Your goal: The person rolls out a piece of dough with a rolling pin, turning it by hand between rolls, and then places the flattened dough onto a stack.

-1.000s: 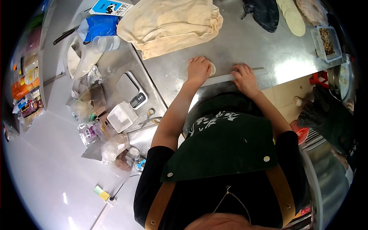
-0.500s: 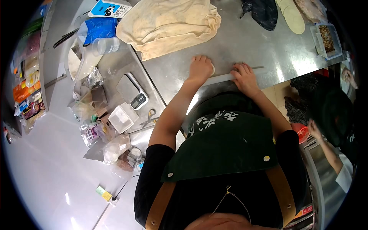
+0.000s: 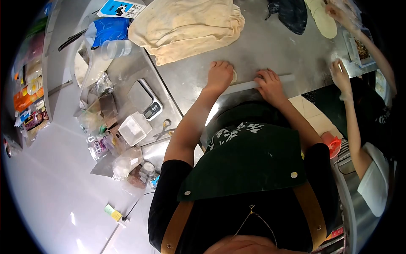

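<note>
My left hand rests on the steel table with its fingers curled at the edge of a small pale dough round, which it partly hides. Along the near edge of the table lies a white rolling pin, just on my body's side of the dough. My right hand bends its fingers over the pin, whose right end sticks out beyond them. Farther back, a large cream cloth is spread in folds, apart from both hands.
To the left are a kitchen scale, a white tub, scissors and a milk carton. A black bag and flat dough rounds lie back right. A co-worker's hand reaches over the table near a filling container.
The co-worker's arms have come in over the right side of the table, one toward the dough rounds. The rolling pin has shifted slightly under my right hand; my left hand has barely moved.
</note>
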`<state>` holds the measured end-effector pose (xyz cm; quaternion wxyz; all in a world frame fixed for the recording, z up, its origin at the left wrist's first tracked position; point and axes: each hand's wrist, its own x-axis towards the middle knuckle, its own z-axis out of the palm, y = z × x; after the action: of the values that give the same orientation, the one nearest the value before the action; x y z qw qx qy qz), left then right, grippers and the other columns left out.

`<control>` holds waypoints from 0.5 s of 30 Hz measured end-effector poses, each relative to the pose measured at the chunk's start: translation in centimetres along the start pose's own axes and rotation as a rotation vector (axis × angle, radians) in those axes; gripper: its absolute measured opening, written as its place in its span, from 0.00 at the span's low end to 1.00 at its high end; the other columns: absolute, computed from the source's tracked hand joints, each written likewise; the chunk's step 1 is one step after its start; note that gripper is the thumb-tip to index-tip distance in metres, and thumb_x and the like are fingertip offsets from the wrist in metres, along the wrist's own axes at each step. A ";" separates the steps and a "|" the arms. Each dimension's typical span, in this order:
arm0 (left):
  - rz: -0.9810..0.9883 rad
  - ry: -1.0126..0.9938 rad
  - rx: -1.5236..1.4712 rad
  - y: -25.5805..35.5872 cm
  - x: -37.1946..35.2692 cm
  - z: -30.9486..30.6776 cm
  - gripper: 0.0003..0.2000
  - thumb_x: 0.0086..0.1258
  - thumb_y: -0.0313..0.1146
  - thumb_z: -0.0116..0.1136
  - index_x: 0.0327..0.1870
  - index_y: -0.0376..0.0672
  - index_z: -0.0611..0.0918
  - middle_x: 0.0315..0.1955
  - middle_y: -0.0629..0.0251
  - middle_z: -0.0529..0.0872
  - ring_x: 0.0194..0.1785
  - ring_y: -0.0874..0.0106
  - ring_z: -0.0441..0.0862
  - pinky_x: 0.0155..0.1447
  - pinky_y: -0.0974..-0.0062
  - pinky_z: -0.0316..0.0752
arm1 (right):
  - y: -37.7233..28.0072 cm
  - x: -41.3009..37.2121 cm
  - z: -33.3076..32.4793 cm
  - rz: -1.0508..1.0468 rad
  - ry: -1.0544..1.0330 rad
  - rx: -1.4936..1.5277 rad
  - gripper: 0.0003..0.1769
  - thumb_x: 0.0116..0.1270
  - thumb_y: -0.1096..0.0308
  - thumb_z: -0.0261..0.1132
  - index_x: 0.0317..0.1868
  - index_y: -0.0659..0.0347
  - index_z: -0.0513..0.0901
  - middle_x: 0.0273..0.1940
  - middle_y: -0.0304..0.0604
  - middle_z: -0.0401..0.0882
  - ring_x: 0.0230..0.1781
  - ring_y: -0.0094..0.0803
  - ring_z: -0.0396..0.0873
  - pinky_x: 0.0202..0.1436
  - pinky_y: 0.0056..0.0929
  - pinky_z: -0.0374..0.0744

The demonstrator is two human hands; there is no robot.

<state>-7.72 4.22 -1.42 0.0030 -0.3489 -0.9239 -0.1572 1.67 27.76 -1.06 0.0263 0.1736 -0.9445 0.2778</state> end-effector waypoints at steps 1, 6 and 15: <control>0.026 -0.012 0.033 0.0 0.1 -0.1 0.01 0.57 0.30 0.60 0.28 0.46 0.82 0.31 0.66 0.82 0.42 0.65 0.79 0.52 0.65 0.68 | 0.0 0.0 0.1 0.002 0.006 0.001 0.21 0.50 0.68 0.74 0.45 0.56 0.80 0.55 0.44 0.76 0.61 0.46 0.73 0.71 0.49 0.68; 0.112 -0.097 0.199 0.6 0.6 -0.9 0.02 0.57 0.29 0.58 0.28 0.45 0.82 0.32 0.65 0.82 0.43 0.64 0.79 0.52 0.65 0.68 | 0.1 -0.1 0.3 0.007 0.027 0.026 0.20 0.50 0.68 0.74 0.45 0.57 0.81 0.55 0.45 0.76 0.60 0.47 0.74 0.70 0.50 0.69; -0.303 -0.079 -0.203 -1.7 -1.0 -0.8 0.02 0.61 0.30 0.60 0.32 0.45 0.82 0.33 0.61 0.84 0.44 0.61 0.81 0.52 0.62 0.70 | 0.1 -0.2 0.2 0.009 0.051 0.010 0.21 0.48 0.68 0.75 0.44 0.56 0.80 0.54 0.44 0.76 0.60 0.43 0.74 0.70 0.49 0.69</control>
<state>-8.16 2.20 -1.26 -0.0923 -0.2103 -0.9446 -0.2345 1.83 27.77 -1.33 0.0484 0.1622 -0.9429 0.2868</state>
